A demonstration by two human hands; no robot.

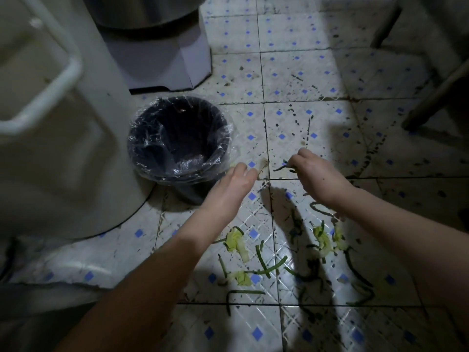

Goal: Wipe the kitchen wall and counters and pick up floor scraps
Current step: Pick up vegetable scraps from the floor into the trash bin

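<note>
Right hand: your right hand (316, 174) is curled, its fingertips pinching a few green stems (282, 168) whose ends stick out to the left, over a tile joint.
Left hand: your left hand (234, 182) reaches forward with the fingers nearly straight. A pale scrap (264, 165) sits right at the fingertips, and you cannot tell whether it is pinched or only touched.
Scraps: most of the scraps (261, 261) lie on the floor (291, 41) nearer to you than both hands, between and under your forearms. They are pale yellow-green leaf bits (236, 241) and dark green stem lengths, scattered, some crossing.
Bin: a dark bin (177, 138) stands upright just left of the left hand, with a clear liner folded over its rim. The inside is too dark for you to read.
In the way: your forearms and their shadows cover part of the litter, and the right forearm hides whatever lies under it at the right edge.
Left side: a large pale drum (63, 148) fills that side, its curved base close beside the bin. A white pipe (53, 80) runs across its face.
Behind the bin: a grey stand (165, 59) carries a metal pot (147, 13).
Far right: dark furniture legs (431, 97) stand well apart from the hands.
Floor: white tiles with small blue diamonds, speckled with dark bits and smears around both hands.
</note>
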